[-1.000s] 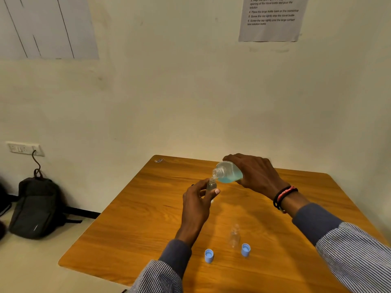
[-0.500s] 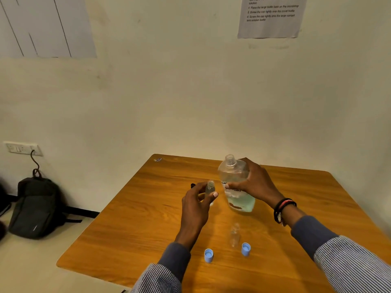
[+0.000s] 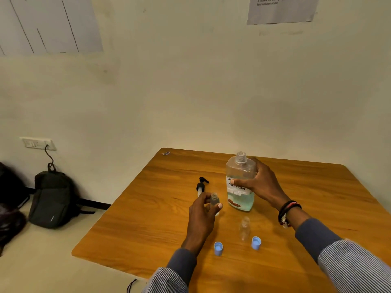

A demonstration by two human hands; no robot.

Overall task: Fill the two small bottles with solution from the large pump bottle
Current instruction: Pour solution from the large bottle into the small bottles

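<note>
Head view. Right of centre, large pump bottle (image 3: 240,172) upright on the wooden table (image 3: 148,218), neck open, grasped around its label by the right hand (image 3: 263,187). Just left of it, first small bottle (image 3: 214,199), uncapped, pinched between thumb and fingers of the left hand (image 3: 201,216); fill level impossible to tell. Black pump head (image 3: 202,186) lying above the left hand. Lower centre, second small bottle (image 3: 244,228) standing uncapped, apparently empty, with left blue cap (image 3: 218,248) and right blue cap (image 3: 256,243) near it. Probable risks: spilling past the narrow small neck if poured too fast from the wide mouth; knocking over the light standing bottle with a sleeve.
</note>
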